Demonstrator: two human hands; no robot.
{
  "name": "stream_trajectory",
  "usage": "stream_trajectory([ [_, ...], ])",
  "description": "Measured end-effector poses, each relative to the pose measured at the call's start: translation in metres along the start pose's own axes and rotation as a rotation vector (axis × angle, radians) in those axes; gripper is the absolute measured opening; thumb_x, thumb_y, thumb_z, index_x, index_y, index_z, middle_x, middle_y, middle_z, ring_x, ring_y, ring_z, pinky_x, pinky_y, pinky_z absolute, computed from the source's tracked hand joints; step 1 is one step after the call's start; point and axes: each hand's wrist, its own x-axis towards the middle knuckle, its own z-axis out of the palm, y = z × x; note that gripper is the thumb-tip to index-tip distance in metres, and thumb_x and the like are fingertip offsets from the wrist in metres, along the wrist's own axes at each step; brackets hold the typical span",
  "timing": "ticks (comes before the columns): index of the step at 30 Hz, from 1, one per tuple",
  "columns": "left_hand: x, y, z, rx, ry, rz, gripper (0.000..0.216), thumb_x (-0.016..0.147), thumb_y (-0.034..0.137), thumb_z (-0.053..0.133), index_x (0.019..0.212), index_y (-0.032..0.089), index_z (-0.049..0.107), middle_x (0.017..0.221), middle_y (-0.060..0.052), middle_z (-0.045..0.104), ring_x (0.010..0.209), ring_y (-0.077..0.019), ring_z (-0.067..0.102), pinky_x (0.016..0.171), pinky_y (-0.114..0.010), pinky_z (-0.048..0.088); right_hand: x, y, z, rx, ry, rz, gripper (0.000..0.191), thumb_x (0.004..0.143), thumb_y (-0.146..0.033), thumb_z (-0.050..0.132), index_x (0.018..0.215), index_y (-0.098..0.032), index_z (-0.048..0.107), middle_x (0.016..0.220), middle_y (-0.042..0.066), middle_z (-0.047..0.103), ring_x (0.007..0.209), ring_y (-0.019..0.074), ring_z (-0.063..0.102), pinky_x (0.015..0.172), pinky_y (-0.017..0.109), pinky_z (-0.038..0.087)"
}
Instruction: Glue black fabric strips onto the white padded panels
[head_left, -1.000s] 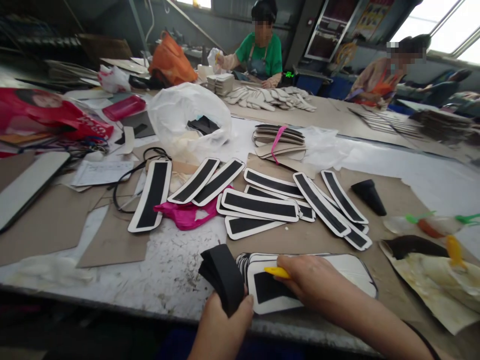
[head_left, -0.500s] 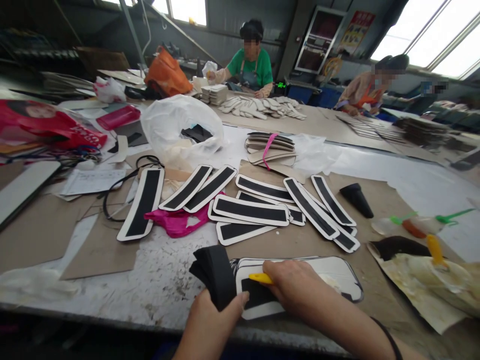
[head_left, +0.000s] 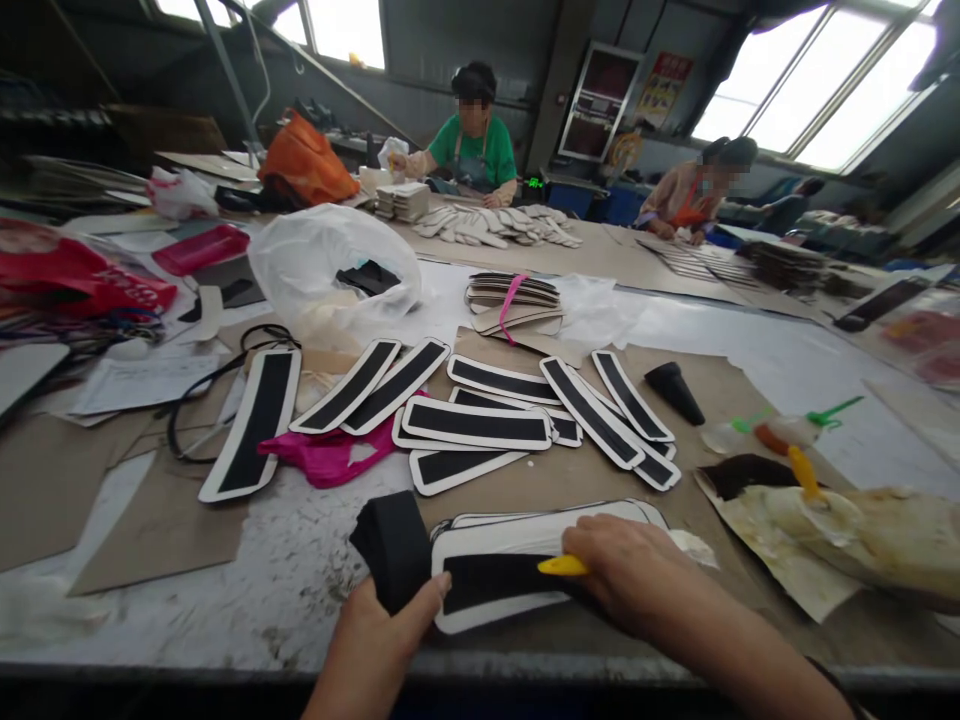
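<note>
My left hand [head_left: 382, 625] is closed around a bundle of folded black strips [head_left: 401, 550]. Its thumb tip touches the left end of a white-bordered piece [head_left: 457, 625], on which a black strip [head_left: 487, 580] lies lengthwise. In my right hand [head_left: 626, 560] is a yellow-handled tool [head_left: 564, 566]; the tool's working end is hidden. That hand rests over the right part of the piece. More white pieces [head_left: 645, 510] lie stacked beneath it. Beyond my hands, several similar white pieces with black strips [head_left: 476, 422] are spread over the table.
At right, a glue-stained container [head_left: 829, 520] holds another yellow tool [head_left: 802, 475], near green-tipped bottles [head_left: 787, 432] and a black cone [head_left: 675, 390]. Behind are a pink-tied bundle [head_left: 514, 305] and a clear plastic bag [head_left: 300, 265]. Two co-workers [head_left: 480, 150] work across the table.
My right hand with the yellow-handled tool has slid rightward along the black strip, uncovering more of it. My left hand still grips the bundle. The camera view has turned slightly right.
</note>
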Motion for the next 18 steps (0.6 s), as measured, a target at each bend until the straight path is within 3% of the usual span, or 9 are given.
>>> stream_trajectory([
  [3, -0.002, 0.0, -0.002, -0.01, 0.068, -0.022, 0.025, 0.058, 0.038, 0.066, 0.067, 0.014, 0.065, 0.059, -0.004, 0.07, 0.066, -0.0263, 0.066, 0.061, -0.031, 0.051, -0.018, 0.032, 0.015, 0.055, 0.12, 0.073, 0.012, 0.081, -0.016, 0.047, 0.075, -0.021, 0.057, 0.081, 0.004, 0.062, 0.078, 0.0188, 0.059, 0.067, 0.028, 0.041],
  [6, -0.003, 0.001, 0.0, -0.081, 0.104, -0.02, 0.028, 0.056, 0.036, 0.068, 0.074, 0.015, 0.066, 0.067, -0.004, 0.071, 0.07, -0.0247, 0.066, 0.064, -0.029, 0.051, -0.029, 0.05, 0.033, 0.166, 0.272, 0.108, 0.017, 0.087, -0.025, 0.04, 0.076, -0.021, 0.052, 0.079, 0.004, 0.06, 0.072, 0.0171, 0.057, 0.066, 0.027, 0.041],
  [11, 0.001, -0.004, -0.001, 0.051, 0.115, -0.099, 0.035, 0.055, 0.043, 0.069, 0.074, 0.014, 0.065, 0.059, -0.005, 0.068, 0.062, -0.0272, 0.063, 0.061, -0.035, 0.05, -0.032, 0.047, 0.048, 0.134, 0.383, 0.265, 0.016, 0.088, -0.027, 0.041, 0.077, -0.021, 0.05, 0.073, 0.003, 0.063, 0.066, 0.0179, 0.06, 0.059, 0.027, 0.038],
  [15, 0.006, -0.011, -0.002, 0.036, 0.143, -0.075, 0.039, 0.052, 0.043, 0.071, 0.078, 0.015, 0.066, 0.076, -0.009, 0.072, 0.083, -0.0322, 0.064, 0.078, -0.04, 0.049, -0.027, 0.041, 0.049, -0.086, 0.415, 0.329, 0.013, 0.086, -0.025, 0.046, 0.075, -0.021, 0.05, 0.069, 0.002, 0.062, 0.065, 0.0199, 0.062, 0.052, 0.026, 0.034],
  [18, 0.007, -0.013, -0.002, 0.043, 0.137, -0.049, 0.042, 0.053, 0.044, 0.071, 0.081, 0.014, 0.067, 0.081, -0.01, 0.072, 0.089, -0.0332, 0.063, 0.081, -0.04, 0.049, -0.023, 0.039, 0.05, -0.132, 0.412, 0.336, 0.01, 0.084, -0.021, 0.047, 0.075, -0.021, 0.05, 0.068, 0.002, 0.062, 0.064, 0.0194, 0.062, 0.05, 0.026, 0.032],
])
